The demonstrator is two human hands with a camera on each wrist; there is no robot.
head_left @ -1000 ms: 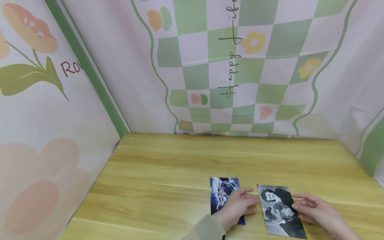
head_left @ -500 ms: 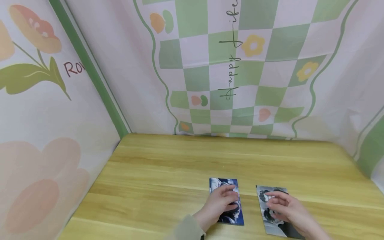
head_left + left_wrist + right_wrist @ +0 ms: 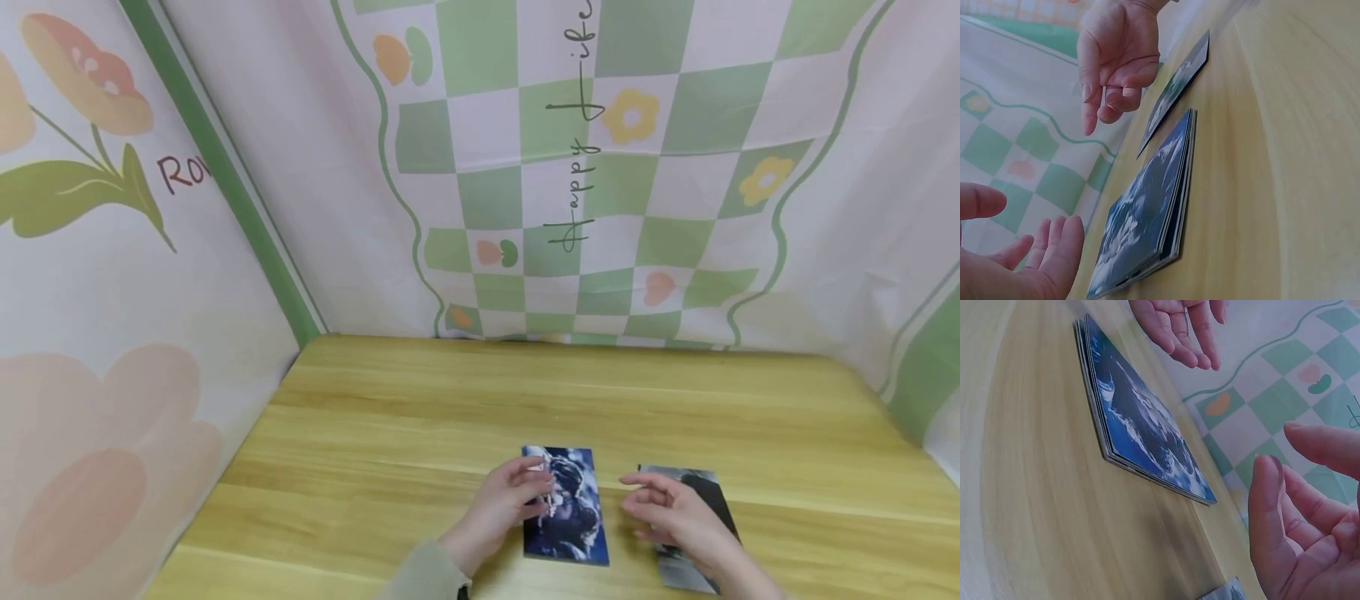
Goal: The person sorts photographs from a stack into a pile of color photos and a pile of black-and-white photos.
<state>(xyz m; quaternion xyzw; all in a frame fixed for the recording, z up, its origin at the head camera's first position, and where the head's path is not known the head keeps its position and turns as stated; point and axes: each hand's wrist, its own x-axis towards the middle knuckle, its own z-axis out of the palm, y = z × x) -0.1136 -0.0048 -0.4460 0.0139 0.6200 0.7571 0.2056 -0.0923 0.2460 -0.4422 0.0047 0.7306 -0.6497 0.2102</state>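
Note:
A small stack of photo cards (image 3: 576, 537) lies on the wooden table, its top card a blue-toned picture of a figure. Layered edges of the stack (image 3: 1175, 219) show in the left wrist view. My left hand (image 3: 504, 502) hovers at the stack's left side with fingers relaxed and nothing in them. To the right lies a black-and-white photo card (image 3: 675, 571), partly hidden beneath my right hand (image 3: 675, 515). That hand's loosely bent fingers point toward the stack and hold nothing. In the right wrist view, thumb and fingers of the right hand (image 3: 1310, 531) stand apart.
The wooden table (image 3: 375, 433) reaches back to a hanging cloth (image 3: 555, 192) with green and white checks. A flowered cloth (image 3: 97, 292) hangs along the left side of the table.
Both hands have moved left. The left hand has uncovered most of the blue stack, while the right hand has come from the black-and-white card's right edge to above it. Both cards stay in place.

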